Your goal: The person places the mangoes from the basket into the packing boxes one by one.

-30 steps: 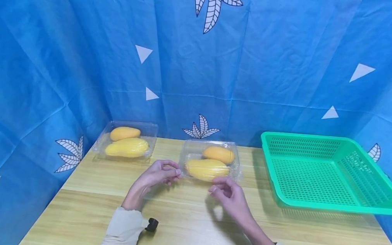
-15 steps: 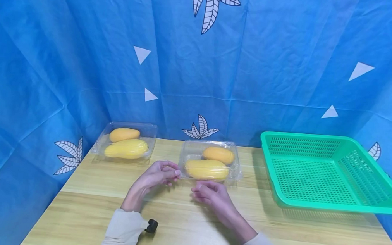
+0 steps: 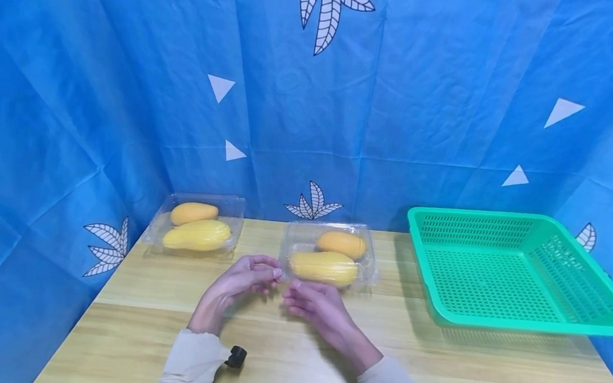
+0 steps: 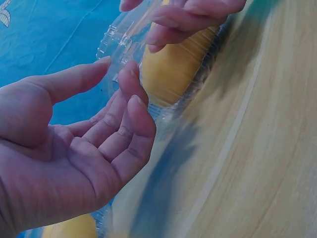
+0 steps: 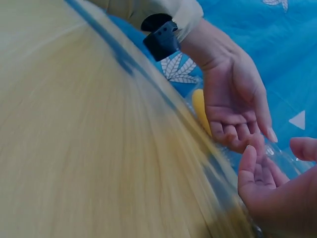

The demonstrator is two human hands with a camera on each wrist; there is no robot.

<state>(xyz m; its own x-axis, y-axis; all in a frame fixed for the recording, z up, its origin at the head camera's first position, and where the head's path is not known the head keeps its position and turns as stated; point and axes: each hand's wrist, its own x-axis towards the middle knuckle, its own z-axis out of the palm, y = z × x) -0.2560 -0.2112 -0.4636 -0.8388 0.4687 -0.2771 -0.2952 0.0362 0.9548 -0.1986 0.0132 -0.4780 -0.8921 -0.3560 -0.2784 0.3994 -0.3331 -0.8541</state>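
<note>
A clear plastic clamshell box [image 3: 302,235] lies on the table's middle, holding an orange-yellow, mango-like fruit [image 3: 341,244] and a longer yellow fruit [image 3: 324,267]. My left hand [image 3: 241,279] is at its front left corner; thumb and index finger pinch the plastic edge there, the other fingers loosely curled, as the left wrist view [image 4: 84,134] shows. In front of the same box is my right hand [image 3: 323,314], fingers loosely bent and holding nothing, its fingertips near the left hand's. Both hands also appear in the right wrist view, where the box is largely hidden.
A second clear box [image 3: 228,209] with two similar yellow fruits stands at the back left. The green plastic basket [image 3: 470,319] occupies the right of the wooden table [image 3: 151,336]. Behind everything hangs a blue patterned cloth [image 3: 303,106].
My right hand has moved left along the front of the middle box, from its right part towards the left hand. The left hand and the boxes have stayed in place.
</note>
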